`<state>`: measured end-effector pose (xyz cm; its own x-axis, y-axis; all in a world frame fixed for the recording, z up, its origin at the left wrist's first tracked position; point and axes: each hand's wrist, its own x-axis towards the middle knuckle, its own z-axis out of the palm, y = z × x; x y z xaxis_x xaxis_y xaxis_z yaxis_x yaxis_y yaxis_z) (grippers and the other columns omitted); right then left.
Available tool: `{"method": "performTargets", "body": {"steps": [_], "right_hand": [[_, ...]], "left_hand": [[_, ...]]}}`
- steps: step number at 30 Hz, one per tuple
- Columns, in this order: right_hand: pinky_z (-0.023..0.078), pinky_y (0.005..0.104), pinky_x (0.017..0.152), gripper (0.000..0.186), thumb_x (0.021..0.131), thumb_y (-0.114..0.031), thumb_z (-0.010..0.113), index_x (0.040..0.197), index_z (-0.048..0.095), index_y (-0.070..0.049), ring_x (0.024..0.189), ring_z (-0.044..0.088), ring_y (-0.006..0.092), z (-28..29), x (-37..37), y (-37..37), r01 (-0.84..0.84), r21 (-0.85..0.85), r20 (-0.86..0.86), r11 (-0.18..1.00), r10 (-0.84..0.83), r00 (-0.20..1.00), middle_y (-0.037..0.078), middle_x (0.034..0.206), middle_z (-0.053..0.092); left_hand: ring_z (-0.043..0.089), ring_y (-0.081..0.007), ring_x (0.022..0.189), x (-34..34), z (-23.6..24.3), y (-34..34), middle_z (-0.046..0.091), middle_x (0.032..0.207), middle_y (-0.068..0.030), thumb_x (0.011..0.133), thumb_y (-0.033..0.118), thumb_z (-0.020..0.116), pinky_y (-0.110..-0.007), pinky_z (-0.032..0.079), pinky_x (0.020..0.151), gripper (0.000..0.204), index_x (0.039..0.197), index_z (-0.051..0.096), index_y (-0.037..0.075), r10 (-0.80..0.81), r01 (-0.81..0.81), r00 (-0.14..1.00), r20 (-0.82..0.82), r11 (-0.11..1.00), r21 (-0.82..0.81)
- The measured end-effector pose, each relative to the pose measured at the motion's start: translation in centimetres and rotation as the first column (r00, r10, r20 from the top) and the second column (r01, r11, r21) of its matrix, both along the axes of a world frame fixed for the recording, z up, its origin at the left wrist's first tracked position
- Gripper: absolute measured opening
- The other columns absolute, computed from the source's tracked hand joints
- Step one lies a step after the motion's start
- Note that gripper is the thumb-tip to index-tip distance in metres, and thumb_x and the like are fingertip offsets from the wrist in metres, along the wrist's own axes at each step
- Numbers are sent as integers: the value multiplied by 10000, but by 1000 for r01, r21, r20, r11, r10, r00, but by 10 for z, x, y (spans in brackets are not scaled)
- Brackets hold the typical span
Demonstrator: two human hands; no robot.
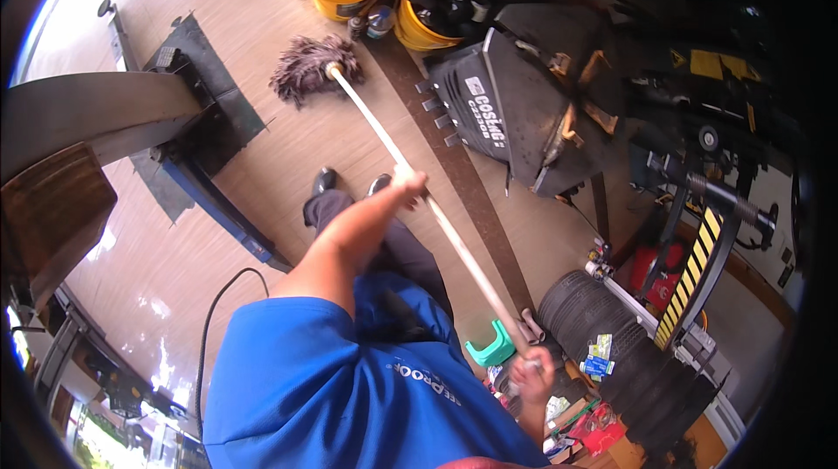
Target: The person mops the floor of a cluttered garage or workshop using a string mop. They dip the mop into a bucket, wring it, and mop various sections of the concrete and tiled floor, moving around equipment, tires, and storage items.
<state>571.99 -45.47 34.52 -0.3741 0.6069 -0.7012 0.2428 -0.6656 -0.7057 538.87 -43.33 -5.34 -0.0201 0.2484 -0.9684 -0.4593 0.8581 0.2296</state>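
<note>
A mop with a shaggy grey-brown head [312, 68] rests on the floor at the upper middle. Its long pale handle [467, 255] slants down to the right, across the front of my body. My left hand [408, 187], arm stretched forward, is closed round the middle of the handle. Lower right, my right hand [531, 371] grips the handle near its end. Both shoes stand on the floor beneath my left forearm, below the mop head.
Beyond the mop stand a yellow bucket [342, 5] with dark contents and a second, filled yellow bucket [419, 33]. A black machine [515, 102] is on the right, with stacked tyres [594, 321] nearer. A lift post [105, 111] and its blue arm [214, 203] occupy the left.
</note>
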Motion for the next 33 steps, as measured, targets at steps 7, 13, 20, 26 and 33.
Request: {"method": "performTargets", "body": {"steps": [7,13,20,26,33], "right_hand": [[294,203,411,342,811,-284,668,903,440,-47,467,377,82,125,64,-2,-97,202,220,975,51,974,45,587,426],[289,203,406,262,852,-219,619,909,414,-64,462,356,87,52,59,-7,-241,189,19,952,241,970,16,565,377],[403,219,566,114,803,-61,639,886,561,-58,677,489,68,-129,-58,-69,-507,242,23,827,517,856,-13,768,531],[437,259,583,204,770,-117,691,917,560,-63,639,525,121,-130,-30,-86,-700,315,47,641,726,686,56,757,564],[473,302,642,223,636,-37,665,840,577,-55,687,602,181,-25,210,-1,-805,255,334,536,732,593,83,779,618]], "left_hand": [[616,-238,500,143,84,-10,622,632,-138,757,102,526,-398,532,416,164,728,584,-49,211,-203,959,190,977,-61],[629,-263,561,121,-7,-87,614,687,-139,734,113,540,-374,541,488,126,768,526,-7,379,-397,911,-164,913,-97],[636,-318,567,-48,-12,-153,611,769,-226,763,112,512,-443,522,440,295,985,440,-69,342,-563,719,-605,797,-218],[665,-301,635,-20,-27,-192,638,704,-203,772,76,518,-415,546,508,194,876,552,-84,202,-368,814,-545,905,-213],[658,-250,562,207,18,-148,660,696,-149,778,44,541,-335,567,496,147,761,675,-14,-370,382,863,-344,924,-35]]}}
